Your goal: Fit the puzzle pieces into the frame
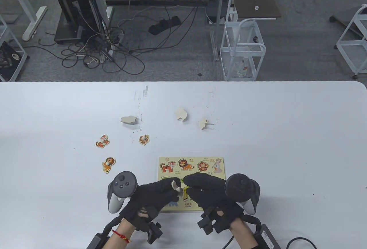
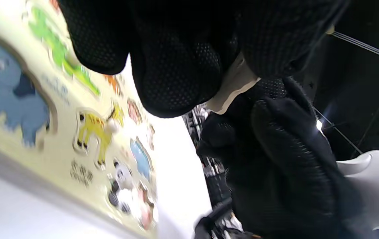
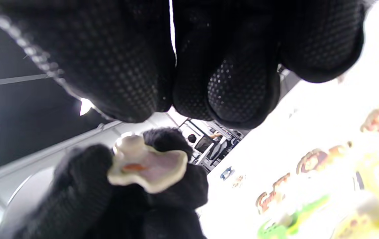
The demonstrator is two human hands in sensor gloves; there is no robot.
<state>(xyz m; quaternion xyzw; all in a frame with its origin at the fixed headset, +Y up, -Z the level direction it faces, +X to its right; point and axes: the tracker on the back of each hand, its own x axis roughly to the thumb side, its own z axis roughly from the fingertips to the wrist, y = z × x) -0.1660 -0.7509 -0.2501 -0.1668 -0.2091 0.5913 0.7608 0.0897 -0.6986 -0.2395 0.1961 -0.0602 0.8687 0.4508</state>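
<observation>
The yellow puzzle frame [image 1: 220, 160] lies flat near the table's front edge, with printed animals in its top row. It also shows in the left wrist view [image 2: 60, 159] and the right wrist view [image 3: 342, 172]. My left hand [image 1: 173, 191] pinches a small pale piece with a peg [image 1: 176, 187] just above the frame's lower left part. The piece also shows in the left wrist view [image 2: 232, 90] and the right wrist view [image 3: 149, 170]. My right hand [image 1: 191, 186] hovers over the frame's middle, fingers curled together, holding nothing, close beside the piece.
Loose pieces lie left of the frame: a tiger-coloured one [image 1: 102, 141], a monkey [image 1: 144, 139] and a lion [image 1: 108, 164]. Face-down pale pieces lie further back: one on the left [image 1: 128, 119], one in the middle [image 1: 181, 113], one to its right [image 1: 203, 123]. Both hands cover the frame's lower half.
</observation>
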